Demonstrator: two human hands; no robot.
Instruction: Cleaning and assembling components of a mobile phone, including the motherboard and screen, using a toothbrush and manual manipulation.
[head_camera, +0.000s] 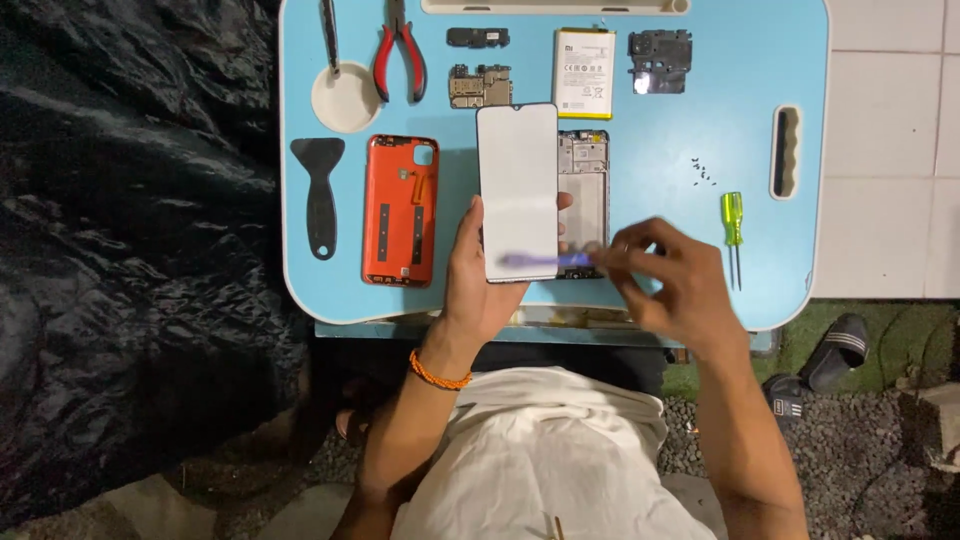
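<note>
purple tool (545, 261) motion-blurred, phone frame (584, 190) half hidden behind screen panel (517, 190), pliers (399, 50) cropped

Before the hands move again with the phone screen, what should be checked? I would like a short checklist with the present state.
1. Left hand grips the white screen panel at its lower edge: ok.
2. Right hand holds the purple pry tool across the panel's bottom: ok, though blurred.
3. Tool tip seated in the seam, not on the glass: cannot tell.
4. Phone frame lies flat on the blue table: ok.
5. Small loose screws lie apart from both hands: ok.
6. Battery and circuit board lie beyond the work area: ok.
</note>
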